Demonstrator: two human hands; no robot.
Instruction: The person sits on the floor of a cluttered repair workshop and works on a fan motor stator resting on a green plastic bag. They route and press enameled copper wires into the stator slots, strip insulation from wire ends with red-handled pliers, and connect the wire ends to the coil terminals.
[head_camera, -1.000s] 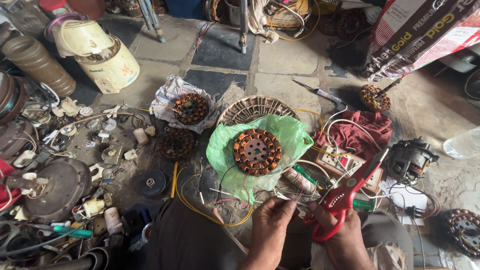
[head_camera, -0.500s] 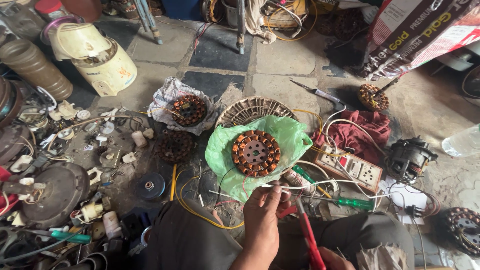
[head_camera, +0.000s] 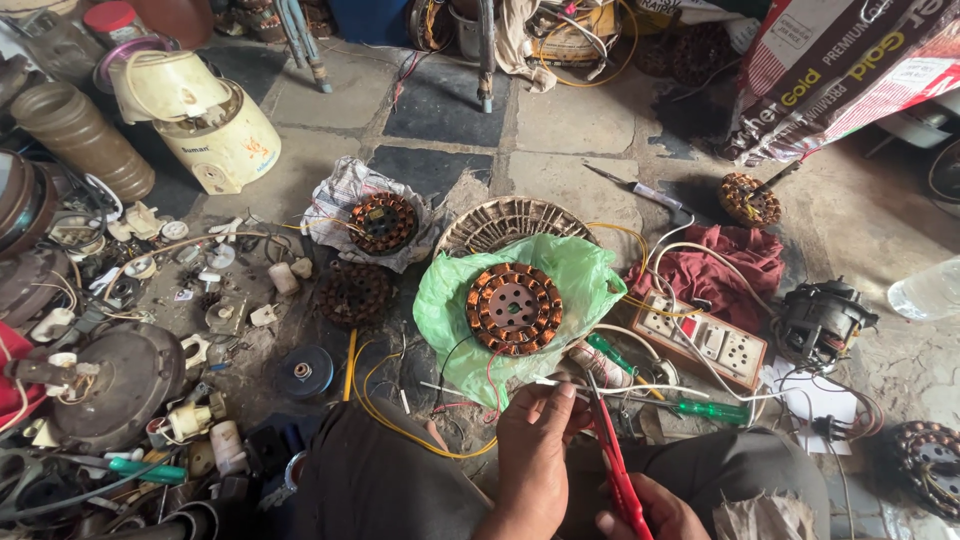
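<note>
Right now, both hands are busy with thin white wire and red-handled cutters, low in the head view.
Left hand (head_camera: 535, 440) has its fingers closed, pinching a thin white wire (head_camera: 640, 388) that runs off to the right, just in front of the round copper-wound fan stator (head_camera: 513, 308) lying on a green plastic bag (head_camera: 580, 275). Right hand (head_camera: 655, 508), mostly cut off at the bottom edge, grips the red-handled wire cutters (head_camera: 612, 462), blades pointing up beside the left fingertips. A green-handled screwdriver (head_camera: 708, 409) lies just right, near a white switch and socket board (head_camera: 705, 340) and a crumpled maroon cloth (head_camera: 722, 265).
</note>
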